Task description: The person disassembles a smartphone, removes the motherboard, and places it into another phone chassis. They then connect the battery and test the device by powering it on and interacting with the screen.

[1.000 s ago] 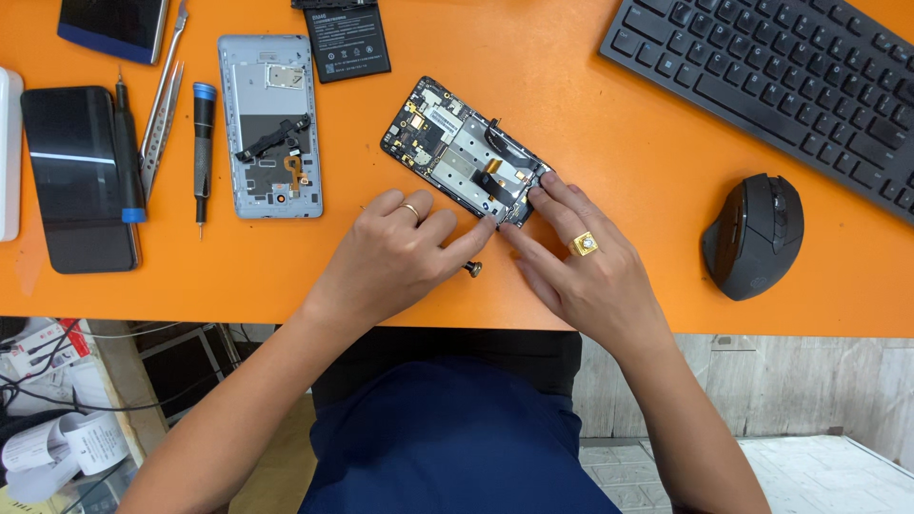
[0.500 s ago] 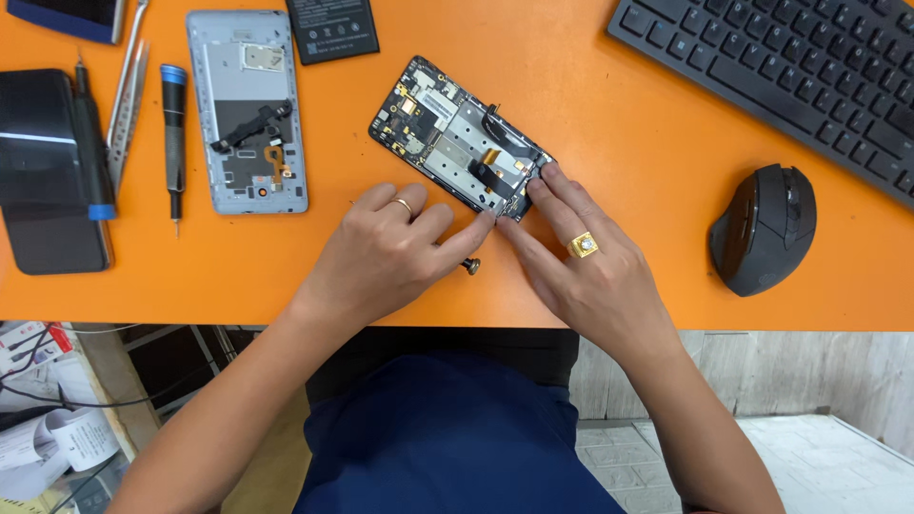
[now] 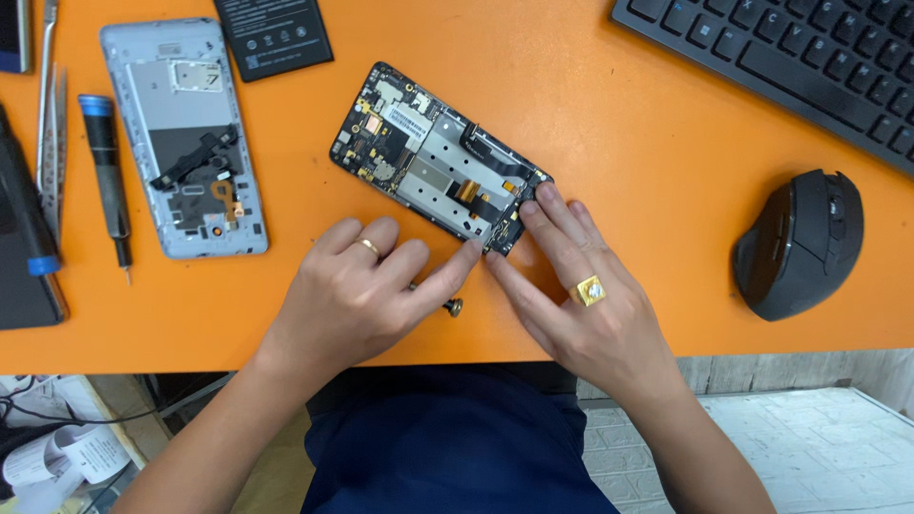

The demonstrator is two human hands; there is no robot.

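An opened phone [image 3: 428,157] with its circuit board and flex cables bare lies slanted on the orange desk [image 3: 619,143]. My left hand [image 3: 357,295], a ring on one finger, is curled over a small tool whose brass end [image 3: 455,306] pokes out under the index finger. That fingertip touches the phone's lower corner. My right hand [image 3: 586,300], wearing a gold ring, pinches the phone's lower end between its fingertips and thumb.
A grey back cover [image 3: 186,143] lies at the left with a black battery [image 3: 273,33] above it. Further left are a blue-tipped screwdriver [image 3: 107,162], tweezers [image 3: 48,114] and a dark phone [image 3: 19,257]. A keyboard [image 3: 790,57] and black mouse [image 3: 798,243] sit at the right.
The view has drifted, so the desk items sit further left and higher in frame. Both hands stay at the phone's lower end with little movement.
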